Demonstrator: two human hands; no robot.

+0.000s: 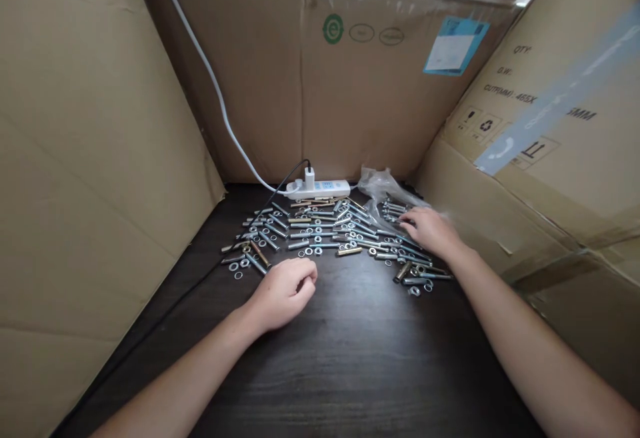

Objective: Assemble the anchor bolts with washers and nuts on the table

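My left hand (286, 293) rests on the dark table in front of the hardware, its fingers curled loosely inward and nothing visible in them. Farther off, my right hand (429, 230) reaches to a small cluster of bolts (393, 209) beside a clear plastic bag (383, 185). A gap shows between its thumb and forefinger, and the fingertips are at the bolts; whether they touch one is unclear. Between the hands spread many sleeve anchor bolts (313, 235), silver and some brass-coloured, with loose nuts and washers. A brass-coloured bolt (260, 254) lies just beyond my left hand.
A white power strip (323, 189) with a plugged-in charger (309, 177) stands behind the hardware. A white cord (215, 85) and a black cable (185, 295) run to the left. Cardboard walls (250, 78) close in the table (345, 365) at the back and both sides.
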